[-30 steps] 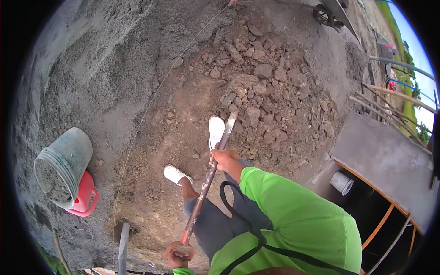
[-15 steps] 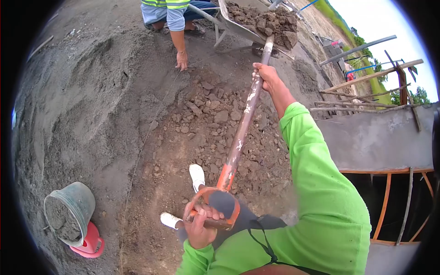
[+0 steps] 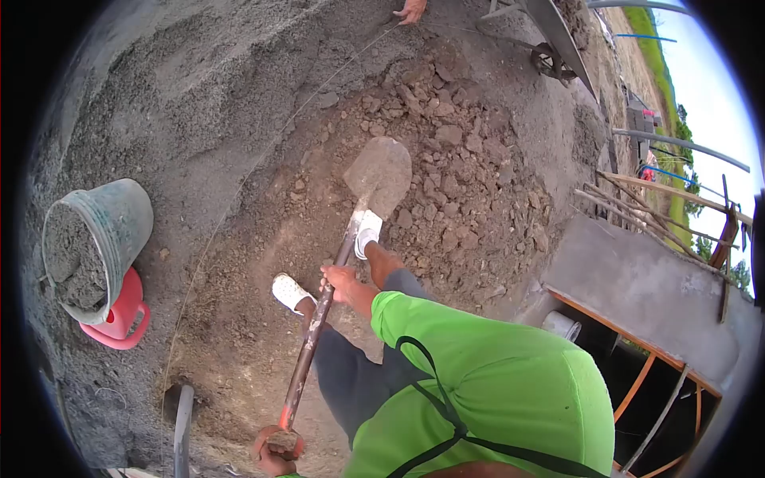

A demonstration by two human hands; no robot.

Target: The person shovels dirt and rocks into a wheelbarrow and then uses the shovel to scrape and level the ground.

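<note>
- Shovel (image 3: 339, 263): long shaft w/ loop grip at the near end, worn metal blade (image 3: 381, 175) at the far end. Blade sits face-up over the dirt pile (image 3: 446, 159), looks empty, just ahead of the white shoe (image 3: 367, 233).
- Handling, my read: stiff, no flex; front-heavy once loaded w/ clods. Shaft paint is chipped and dusty, so prob. rough enough not to slip. Best hold is what I see now: one hand mid-shaft for leverage, other on the end grip to steer.
- Right hand (image 3: 340, 280): fingers wrapped round the shaft about midway.
- Left hand (image 3: 273, 454): closed on the loop grip at the bottom of view; fingertips partly hidden.
- Dirt pile: lumpy brown clods, loose; I'd expect them to roll off a tilted blade.
- Sand heap (image 3: 183, 88): grey, finer, left of the clods; a string line crosses it.
- Bucket (image 3: 88, 251): full of grey mix, leaning on a red jug (image 3: 119, 323), well left of the shovel.
- Wheelbarrow (image 3: 558, 40): top edge, beyond the pile.
- Another person's hand (image 3: 411, 11): on the ground, top of view.
</note>
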